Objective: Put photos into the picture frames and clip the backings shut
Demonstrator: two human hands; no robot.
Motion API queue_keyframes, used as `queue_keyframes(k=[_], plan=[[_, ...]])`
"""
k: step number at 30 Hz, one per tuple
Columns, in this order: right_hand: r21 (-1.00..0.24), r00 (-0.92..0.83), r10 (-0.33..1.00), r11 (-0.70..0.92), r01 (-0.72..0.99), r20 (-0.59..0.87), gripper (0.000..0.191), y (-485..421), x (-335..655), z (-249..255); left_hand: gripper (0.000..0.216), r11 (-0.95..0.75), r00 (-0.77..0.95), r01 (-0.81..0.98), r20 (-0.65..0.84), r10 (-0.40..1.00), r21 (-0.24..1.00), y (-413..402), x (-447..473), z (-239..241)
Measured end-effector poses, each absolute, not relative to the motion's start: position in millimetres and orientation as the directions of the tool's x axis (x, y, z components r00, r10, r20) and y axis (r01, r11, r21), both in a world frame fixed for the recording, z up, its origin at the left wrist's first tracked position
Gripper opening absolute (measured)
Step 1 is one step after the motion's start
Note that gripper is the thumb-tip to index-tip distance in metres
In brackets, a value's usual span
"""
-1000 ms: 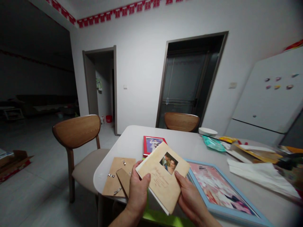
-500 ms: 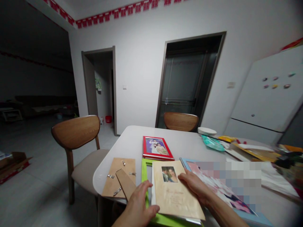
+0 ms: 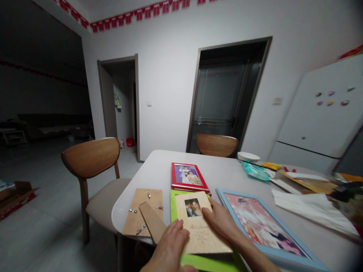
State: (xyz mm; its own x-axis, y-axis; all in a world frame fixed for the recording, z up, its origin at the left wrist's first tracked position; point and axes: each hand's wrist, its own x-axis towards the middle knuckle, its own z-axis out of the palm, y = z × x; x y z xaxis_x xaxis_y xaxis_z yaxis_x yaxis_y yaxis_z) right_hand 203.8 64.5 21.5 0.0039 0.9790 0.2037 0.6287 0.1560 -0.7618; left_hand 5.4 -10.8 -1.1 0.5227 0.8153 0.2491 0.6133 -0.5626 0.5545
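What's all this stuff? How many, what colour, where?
table: 1, white, middle
green frame: 1, green, on table
photo card: 1, cream, on green frame
red frame: 1, red, behind green frame
blue frame: 1, blue, right
backing board: 1, tan, left
chairs: 2, brown, round table
bowl: 1, white, far edge
packet: 1, teal, by bowl
papers: several, white, right
fridge: 1, white, far right
trim: 1 row, red, high
door frames: 2, grey, behind table
box: 1, brown, low left
tub: 1, red, inside left door frame
left hand: 1, bare, card's left
right hand: 1, bare, card's right
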Motion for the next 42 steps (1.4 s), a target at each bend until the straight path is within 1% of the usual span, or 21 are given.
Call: queue_keyframes(k=[2,4,6,8,11,14,17,19,22,24,25,28,31,33,36,39,42], plan=[[-0.591,-0.012,0.956,0.192,0.784,0.294,0.033,66.4,208.0,18.5,0.071,-0.552,0.533,0.641,0.208,0.820,0.533,-11.1,6.6,3.0],[-0.461,-0.022,0.939,0.189,0.867,0.343,0.035,67.6,211.5,13.0,0.071,-0.532,0.532,0.664,0.168,0.830,0.525,-11.7,8.7,7.2],[-0.390,-0.034,0.933,0.183,0.903,0.359,0.038,66.7,213.9,6.8,0.071,-0.518,0.524,0.671,0.155,0.838,0.531,-13.1,9.6,10.6],[-0.364,-0.049,0.931,0.190,0.912,0.361,0.039,63.0,214.1,3.1,0.068,-0.509,0.505,0.668,0.172,0.846,0.543,-15.0,6.1,13.3],[-0.363,-0.077,0.926,0.219,0.906,0.368,0.037,53.2,207.2,6.6,0.065,-0.479,0.426,0.696,0.230,0.875,0.535,-16.9,-13.8,17.2],[-0.383,-0.165,0.920,0.305,0.872,0.357,0.034,42.3,187.5,18.3,0.060,-0.378,0.272,0.786,0.275,0.922,0.489,-14.9,-48.9,18.2],[-0.415,-0.276,0.901,0.404,0.815,0.334,0.033,33.8,154.1,27.7,0.059,-0.243,0.141,0.871,0.257,0.956,0.427,-12.0,-81.4,11.2],[-0.415,-0.347,0.880,0.462,0.784,0.324,0.032,30.1,127.2,28.7,0.060,-0.210,0.123,0.897,0.237,0.964,0.389,-11.5,-93.6,3.1],[-0.351,-0.449,0.845,0.531,0.771,0.291,0.034,28.4,89.3,23.2,0.056,-0.247,0.155,0.900,0.264,0.952,0.358,-10.6,-99.9,-8.1],[-0.314,-0.468,0.842,0.535,0.784,0.268,0.038,30.0,71.2,17.5,0.050,-0.281,0.172,0.889,0.307,0.936,0.360,-8.2,-102.5,-13.4],[-0.319,-0.464,0.847,0.528,0.787,0.259,0.038,31.4,65.0,14.7,0.047,-0.296,0.176,0.884,0.328,0.928,0.363,-6.4,-104.6,-15.5],[-0.416,-0.454,0.857,0.515,0.749,0.245,0.035,36.2,56.8,9.0,0.042,-0.340,0.196,0.872,0.385,0.902,0.353,-0.5,-113.9,-21.1],[-0.523,-0.433,0.862,0.504,0.687,0.263,0.044,37.6,60.4,12.6,0.036,-0.406,0.231,0.860,0.474,0.850,0.309,2.4,-119.6,-22.2],[-0.559,-0.415,0.860,0.509,0.655,0.298,0.044,34.5,68.7,22.6,0.034,-0.476,0.269,0.839,0.561,0.783,0.263,1.7,-115.4,-17.2],[-0.557,-0.404,0.846,0.533,0.637,0.347,0.037,25.1,92.3,44.6,0.034,-0.574,0.314,0.792,0.669,0.673,0.206,-1.9,-94.0,-2.1],[-0.535,-0.373,0.860,0.509,0.675,0.347,0.035,14.1,126.4,60.8,0.033,-0.638,0.367,0.744,0.675,0.640,0.199,-5.3,-60.5,13.5],[-0.538,-0.339,0.898,0.439,0.720,0.279,0.034,5.3,161.4,61.4,0.033,-0.676,0.462,0.706,0.587,0.664,0.209,-7.5,-26.2,21.4]])
